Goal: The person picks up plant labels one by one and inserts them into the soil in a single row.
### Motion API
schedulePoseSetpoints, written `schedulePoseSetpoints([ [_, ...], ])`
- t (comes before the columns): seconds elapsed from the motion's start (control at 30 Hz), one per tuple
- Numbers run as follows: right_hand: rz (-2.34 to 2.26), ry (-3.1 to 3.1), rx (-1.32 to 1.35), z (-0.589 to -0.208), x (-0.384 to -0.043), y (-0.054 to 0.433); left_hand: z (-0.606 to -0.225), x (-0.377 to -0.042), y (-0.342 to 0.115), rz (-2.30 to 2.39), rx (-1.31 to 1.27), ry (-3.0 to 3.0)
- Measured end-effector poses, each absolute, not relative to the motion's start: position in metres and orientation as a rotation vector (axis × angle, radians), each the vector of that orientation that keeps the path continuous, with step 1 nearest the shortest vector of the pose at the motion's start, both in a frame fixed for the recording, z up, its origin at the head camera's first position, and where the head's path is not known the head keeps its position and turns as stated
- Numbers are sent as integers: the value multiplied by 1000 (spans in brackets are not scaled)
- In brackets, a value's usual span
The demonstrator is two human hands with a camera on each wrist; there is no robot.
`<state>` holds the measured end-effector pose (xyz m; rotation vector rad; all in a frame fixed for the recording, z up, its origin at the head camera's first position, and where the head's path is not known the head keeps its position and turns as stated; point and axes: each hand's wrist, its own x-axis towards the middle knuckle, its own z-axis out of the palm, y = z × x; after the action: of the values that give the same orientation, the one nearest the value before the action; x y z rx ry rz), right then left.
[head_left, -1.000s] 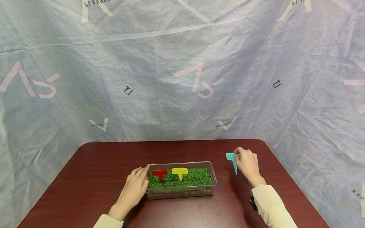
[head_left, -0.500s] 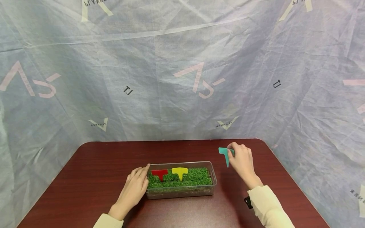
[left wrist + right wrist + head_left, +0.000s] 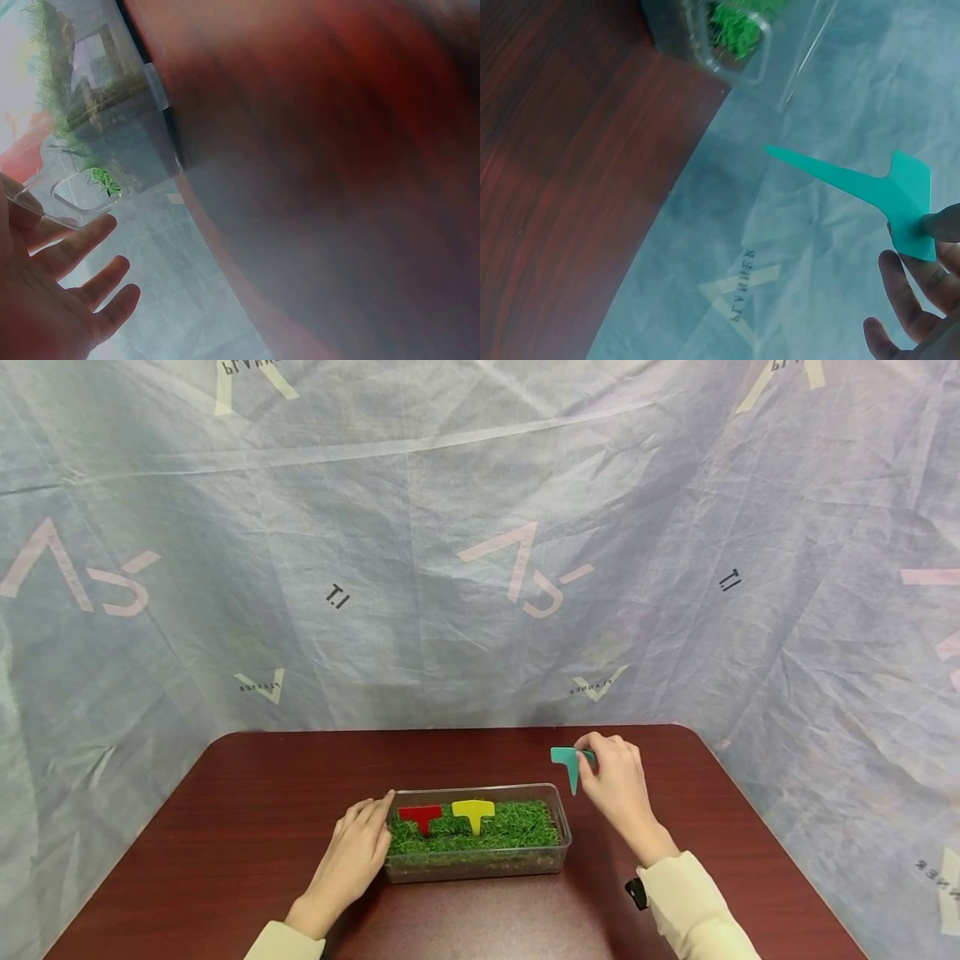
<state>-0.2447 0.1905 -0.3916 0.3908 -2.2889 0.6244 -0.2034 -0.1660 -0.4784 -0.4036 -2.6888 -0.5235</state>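
My right hand (image 3: pixel 617 785) pinches a teal T-shaped plant label (image 3: pixel 567 761) by one end of its crossbar, its pointed stem hanging down. In the right wrist view the thumb lies on the teal label (image 3: pixel 900 206) and its tip points toward the box. A clear plastic box (image 3: pixel 480 864) filled with green artificial grass (image 3: pixel 521 827) sits on the table. A red label (image 3: pixel 420 815) and a yellow label (image 3: pixel 473 812) stand upright in the grass. My left hand (image 3: pixel 352 852) rests at the box's left end, fingers extended; the left wrist view shows the fingers (image 3: pixel 82 244) beside the rim.
The dark red wooden table (image 3: pixel 262 810) carries the box near its middle. Behind and on both sides hangs a grey printed cloth (image 3: pixel 420 568). A black strap piece (image 3: pixel 637 893) shows at the right wrist under a cream sleeve (image 3: pixel 693 902).
The right hand has moved left with the teal label, from the table's right side to just above and behind the box's right end. The left hand and the box have stayed put.
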Motion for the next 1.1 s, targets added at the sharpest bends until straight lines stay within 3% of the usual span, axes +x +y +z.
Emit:
schedulePoseSetpoints([
  [1.1, 718, -2336, 531, -406, -225, 152, -474, -201, -166, -521, -396, -2691],
])
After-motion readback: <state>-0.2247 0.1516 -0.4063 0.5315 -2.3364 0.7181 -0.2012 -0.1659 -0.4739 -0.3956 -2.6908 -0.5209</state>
